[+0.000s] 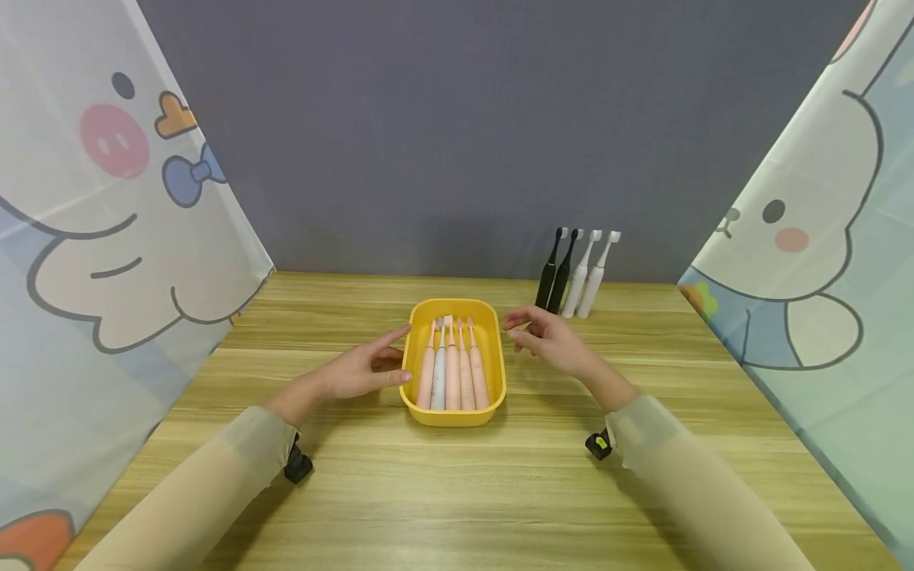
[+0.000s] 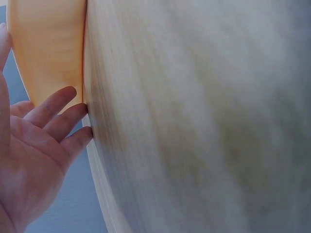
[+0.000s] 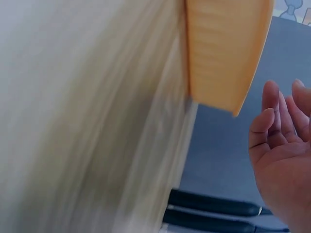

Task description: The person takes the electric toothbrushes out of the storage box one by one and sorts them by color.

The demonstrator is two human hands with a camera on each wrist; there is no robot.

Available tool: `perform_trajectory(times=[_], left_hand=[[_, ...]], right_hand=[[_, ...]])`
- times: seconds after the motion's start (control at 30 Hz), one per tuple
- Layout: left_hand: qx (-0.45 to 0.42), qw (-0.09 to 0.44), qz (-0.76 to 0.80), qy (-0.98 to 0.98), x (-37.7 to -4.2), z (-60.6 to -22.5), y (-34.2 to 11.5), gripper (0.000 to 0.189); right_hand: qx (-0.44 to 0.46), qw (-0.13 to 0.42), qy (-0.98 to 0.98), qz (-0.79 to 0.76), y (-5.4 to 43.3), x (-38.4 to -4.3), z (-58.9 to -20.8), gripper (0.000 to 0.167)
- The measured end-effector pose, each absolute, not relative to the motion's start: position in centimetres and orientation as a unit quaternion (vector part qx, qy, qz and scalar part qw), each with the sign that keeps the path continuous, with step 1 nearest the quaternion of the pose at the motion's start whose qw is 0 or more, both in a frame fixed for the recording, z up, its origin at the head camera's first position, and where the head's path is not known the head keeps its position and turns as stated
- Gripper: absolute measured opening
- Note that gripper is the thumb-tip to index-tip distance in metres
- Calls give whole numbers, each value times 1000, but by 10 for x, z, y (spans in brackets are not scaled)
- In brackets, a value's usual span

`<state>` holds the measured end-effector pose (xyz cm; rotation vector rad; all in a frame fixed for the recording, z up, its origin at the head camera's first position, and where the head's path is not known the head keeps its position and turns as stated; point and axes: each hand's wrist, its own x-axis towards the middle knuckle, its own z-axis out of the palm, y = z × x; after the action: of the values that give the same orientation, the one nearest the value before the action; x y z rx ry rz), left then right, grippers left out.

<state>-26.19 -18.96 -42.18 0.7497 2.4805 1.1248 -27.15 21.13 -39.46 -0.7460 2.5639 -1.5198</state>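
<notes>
A yellow plastic bin (image 1: 500,392) stands at the middle of the table, with several electric toothbrushes (image 1: 477,377) lying side by side in it, pink ones and one light blue. My left hand (image 1: 350,371) is at the bin's left side, its thumb and index fingertips at the rim. In the left wrist view its fingers (image 2: 51,108) are spread beside the bin's wall (image 2: 48,48). Off the bin's right side hovers my right hand (image 1: 553,341), fingers loosely bent and holding nothing. The right wrist view shows a gap between that hand (image 3: 286,150) and the bin (image 3: 223,53).
Two black toothbrushes (image 1: 560,283) and two white toothbrushes (image 1: 591,287) stand upright at the back right, behind my right hand. A grey panel (image 1: 428,143) closes off the back of the wooden table (image 1: 443,492). Cartoon-printed cloths (image 1: 136,206) hang at both sides.
</notes>
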Motion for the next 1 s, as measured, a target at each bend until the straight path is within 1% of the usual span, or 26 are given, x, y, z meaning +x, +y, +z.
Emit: perform_trajectory(times=[0.37, 0.87, 1.0], left_hand=[[264, 156, 382, 872, -262, -420, -188, 100], [267, 157, 392, 866, -262, -420, -188, 100], [264, 157, 395, 866, -261, -420, -188, 100]], right_hand=[[-246, 45, 820, -515, 170, -283, -384, 39], [-238, 38, 824, -512, 122, -301, -391, 36], [-231, 42, 823, -517, 115, -306, -394, 38]])
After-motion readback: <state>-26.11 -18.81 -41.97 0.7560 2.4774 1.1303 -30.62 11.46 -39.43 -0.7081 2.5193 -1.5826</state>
